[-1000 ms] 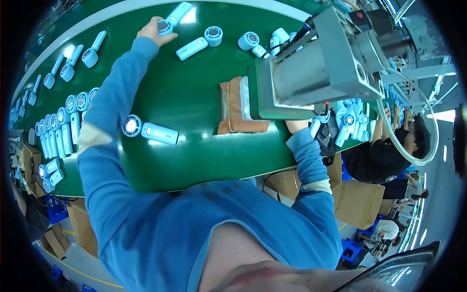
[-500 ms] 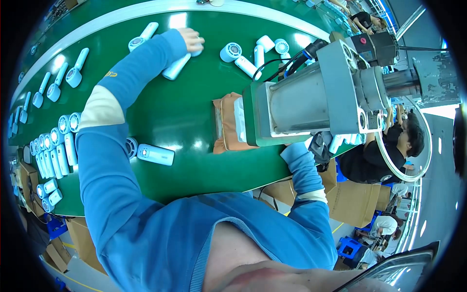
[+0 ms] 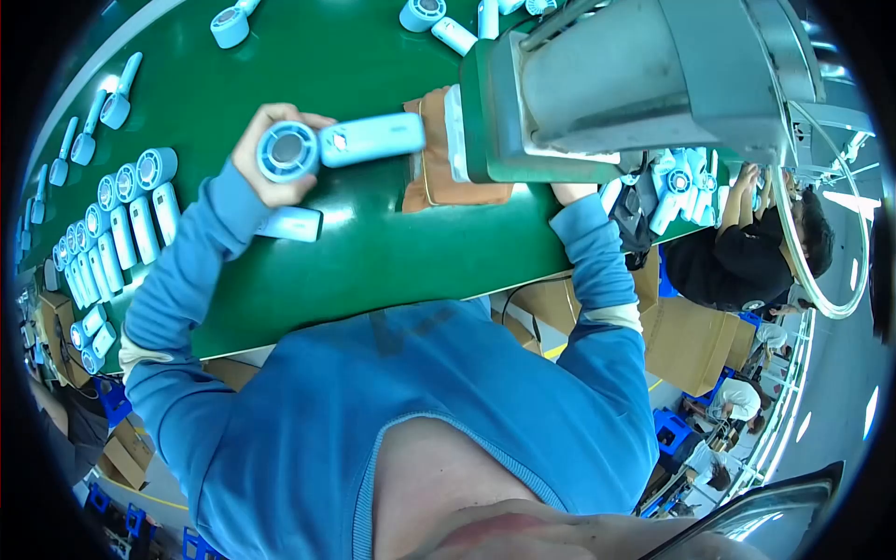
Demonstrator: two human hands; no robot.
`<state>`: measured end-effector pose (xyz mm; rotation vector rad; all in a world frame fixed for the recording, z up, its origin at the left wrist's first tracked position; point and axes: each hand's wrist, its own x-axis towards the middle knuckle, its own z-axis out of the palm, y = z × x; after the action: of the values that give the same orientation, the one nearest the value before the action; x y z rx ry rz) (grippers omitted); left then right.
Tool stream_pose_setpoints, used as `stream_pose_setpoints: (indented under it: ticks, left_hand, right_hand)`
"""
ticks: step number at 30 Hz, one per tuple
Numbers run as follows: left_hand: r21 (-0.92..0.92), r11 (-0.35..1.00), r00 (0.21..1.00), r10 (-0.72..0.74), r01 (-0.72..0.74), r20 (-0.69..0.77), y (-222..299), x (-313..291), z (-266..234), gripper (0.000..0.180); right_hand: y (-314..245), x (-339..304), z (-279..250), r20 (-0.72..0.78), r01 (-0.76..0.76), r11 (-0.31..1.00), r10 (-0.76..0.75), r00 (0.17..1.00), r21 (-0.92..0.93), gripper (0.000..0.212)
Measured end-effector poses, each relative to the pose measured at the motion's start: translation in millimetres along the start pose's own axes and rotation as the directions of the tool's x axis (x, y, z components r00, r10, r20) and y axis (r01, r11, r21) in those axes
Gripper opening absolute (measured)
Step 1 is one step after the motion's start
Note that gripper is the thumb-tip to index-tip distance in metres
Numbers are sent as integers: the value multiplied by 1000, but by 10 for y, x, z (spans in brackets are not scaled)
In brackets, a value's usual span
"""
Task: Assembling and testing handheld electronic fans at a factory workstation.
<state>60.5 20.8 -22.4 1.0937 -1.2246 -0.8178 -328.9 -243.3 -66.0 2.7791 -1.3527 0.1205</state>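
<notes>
My left hand (image 3: 266, 154) is wrapped around the round head of a light-blue handheld fan (image 3: 371, 140). The fan's handle points right, and its end reaches the brown padded block (image 3: 434, 177) under the machine. Beneath my left wrist, a second handheld fan (image 3: 294, 224) lies on the green table, its head covered by my sleeve. My right hand (image 3: 571, 192) is beside the lower edge of the grey bench machine (image 3: 597, 93); its fingers are hidden behind the machine.
A row of light-blue fans (image 3: 121, 233) stands along the left side of the table (image 3: 373, 261). More fans (image 3: 453, 35) lie at the far side. Right of the machine are a black bag (image 3: 635, 215) and a fan pile (image 3: 681, 182). Co-workers (image 3: 747, 247) sit at the right.
My left hand has come back from the far side of the table with a fan now in its grasp, the handle turned toward the block. My view has shifted; my right hand stays by the machine.
</notes>
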Motion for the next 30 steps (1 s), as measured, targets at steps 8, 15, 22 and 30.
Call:
stream_pose_setpoints:
  ticks: [8, 15, 22, 30]
  left_hand:
    - [63, 998, 1000, 6, -7, 24, -181, 97, 572, 58]
    - [395, 919, 995, -53, 16, 82, -147, 214, 637, 60]
    - [384, 915, 990, 89, -126, 112, -114, 290, 652, 59]
    - [837, 547, 999, 39, 9, -37, 172, 875, -114, 51]
  right_hand:
    - [233, 12, 236, -198, 167, 913, -98, 975, 372, 43]
    - [210, -31, 306, -266, 200, 951, -134, 955, 237, 38]
    - [3, -62, 8, -24, 53, 944, -48, 999, 325, 36]
    - [62, -76, 42, 66, -37, 960, 20, 998, 276, 40]
